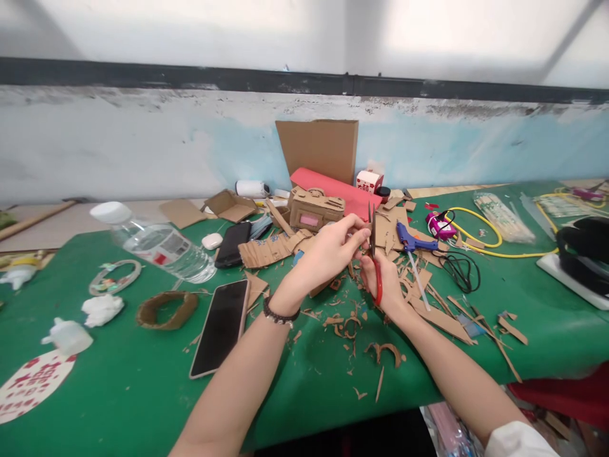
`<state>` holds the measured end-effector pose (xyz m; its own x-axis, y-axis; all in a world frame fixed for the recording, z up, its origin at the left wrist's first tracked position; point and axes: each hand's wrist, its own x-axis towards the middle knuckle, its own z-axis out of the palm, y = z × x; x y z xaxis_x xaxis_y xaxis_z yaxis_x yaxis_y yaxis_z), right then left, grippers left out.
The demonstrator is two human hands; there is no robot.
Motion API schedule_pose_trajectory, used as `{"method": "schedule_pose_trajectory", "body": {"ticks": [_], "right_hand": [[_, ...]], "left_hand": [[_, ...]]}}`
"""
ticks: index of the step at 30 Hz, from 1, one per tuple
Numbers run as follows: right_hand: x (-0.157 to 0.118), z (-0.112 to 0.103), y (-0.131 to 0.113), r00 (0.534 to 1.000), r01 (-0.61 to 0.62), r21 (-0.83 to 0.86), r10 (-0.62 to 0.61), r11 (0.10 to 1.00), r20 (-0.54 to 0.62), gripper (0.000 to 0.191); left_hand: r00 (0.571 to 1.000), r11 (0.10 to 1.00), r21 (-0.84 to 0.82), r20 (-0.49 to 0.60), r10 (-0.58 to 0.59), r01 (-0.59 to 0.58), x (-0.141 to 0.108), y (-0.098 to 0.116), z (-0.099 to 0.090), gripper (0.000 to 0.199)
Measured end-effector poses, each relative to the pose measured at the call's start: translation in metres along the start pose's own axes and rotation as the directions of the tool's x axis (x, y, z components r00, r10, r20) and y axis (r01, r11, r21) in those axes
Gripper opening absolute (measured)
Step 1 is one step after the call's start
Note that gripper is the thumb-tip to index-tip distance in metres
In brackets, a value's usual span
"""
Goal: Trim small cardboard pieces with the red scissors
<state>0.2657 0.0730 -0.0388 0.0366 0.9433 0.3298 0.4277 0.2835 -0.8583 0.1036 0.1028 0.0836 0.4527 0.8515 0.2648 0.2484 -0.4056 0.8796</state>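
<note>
Red-handled scissors [378,282] are held in my right hand [386,279], their blades pointing up and away. Close beside the blades, my left hand [340,244] is pinched on something too small to make out. Behind my left hand stands a cardboard model [314,208] with a pink panel. Cardboard scraps [349,327] lie scattered on the green tabletop [314,393] below my hands. To the right of the scissors rests a blue glue gun [413,240] with a glue stick in it.
A water bottle [164,247], a phone [221,327] and a cardboard ring [166,310] are on the left. Cardboard [323,149] leans on the wall behind. A yellow cable [499,238], a purple plug block [440,225] and packed sticks [504,218] lie at right.
</note>
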Motion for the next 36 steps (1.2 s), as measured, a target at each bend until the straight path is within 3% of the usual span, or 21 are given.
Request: {"method": "schedule_pose_trajectory", "body": {"ticks": [5,11,15,24,30,36], "right_hand": [[0.001,-0.003,-0.002,1.000,-0.007,0.039,0.006,0.999,0.022,0.049],[0.001,-0.007,-0.008,0.992,0.000,0.051,-0.006,0.999,0.124,0.051],[-0.001,-0.002,-0.004,0.993,-0.012,0.041,0.007,0.999,0.116,0.051],[0.000,-0.001,-0.003,1.000,-0.003,0.043,0.003,0.999,0.003,0.052],[0.001,-0.009,-0.012,0.995,0.032,0.006,-0.033,0.999,0.093,0.046],[0.002,-0.011,-0.016,0.996,0.052,-0.095,-0.045,0.994,0.074,0.051]], "left_hand": [[0.998,0.995,0.085,-0.037,0.047,-0.044,0.000,0.002,0.004,0.025],[0.998,0.949,0.310,0.014,0.061,-0.063,-0.004,0.010,-0.014,0.026],[0.998,0.958,0.285,0.049,0.025,-0.038,-0.005,0.008,-0.019,0.027],[0.998,0.988,0.150,-0.054,0.041,-0.032,0.000,0.007,0.006,0.018],[0.998,0.948,0.314,-0.001,0.057,-0.053,-0.005,0.011,-0.009,0.020],[0.999,0.957,0.291,0.045,-0.001,-0.012,-0.007,0.012,-0.019,0.024]]}}
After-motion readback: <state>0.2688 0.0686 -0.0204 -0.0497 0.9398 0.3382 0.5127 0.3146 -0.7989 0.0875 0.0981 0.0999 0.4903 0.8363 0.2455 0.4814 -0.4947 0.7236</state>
